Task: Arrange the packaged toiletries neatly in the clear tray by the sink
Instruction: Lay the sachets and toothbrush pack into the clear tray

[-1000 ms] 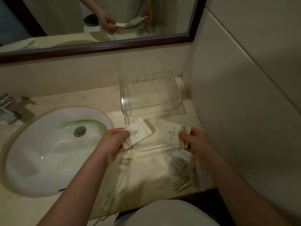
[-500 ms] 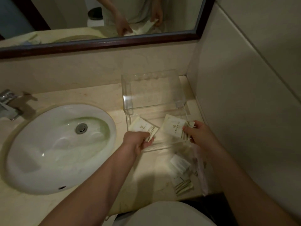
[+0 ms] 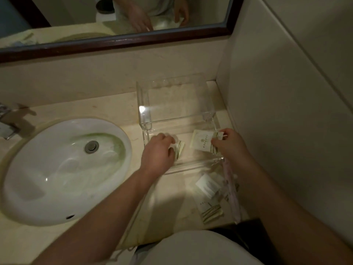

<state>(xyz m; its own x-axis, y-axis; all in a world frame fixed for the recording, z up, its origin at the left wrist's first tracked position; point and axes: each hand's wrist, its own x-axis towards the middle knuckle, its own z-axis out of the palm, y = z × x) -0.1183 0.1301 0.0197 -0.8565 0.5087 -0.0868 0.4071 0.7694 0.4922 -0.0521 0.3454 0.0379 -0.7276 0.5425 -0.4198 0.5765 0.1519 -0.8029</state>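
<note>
A clear two-level acrylic tray (image 3: 172, 122) stands on the counter right of the sink. My left hand (image 3: 158, 154) presses a small cream packet with green stripes (image 3: 179, 148) down in the left part of the tray's front section, covering most of it. My right hand (image 3: 229, 143) pinches the striped end of a second cream packet (image 3: 202, 140), which lies in the right part of the same section. Loose packets (image 3: 207, 185) and a striped one (image 3: 211, 211) lie on the counter in front of the tray.
A white oval sink (image 3: 65, 169) fills the left, with a chrome tap (image 3: 7, 123) at its far left. A pink wrapped item (image 3: 232, 192) lies along the counter's right edge. A wall closes the right side, a mirror hangs above.
Both hands have moved forward and down into the tray's front section. The left packet, held above the counter a second ago, now lies low in the tray under my left hand.
</note>
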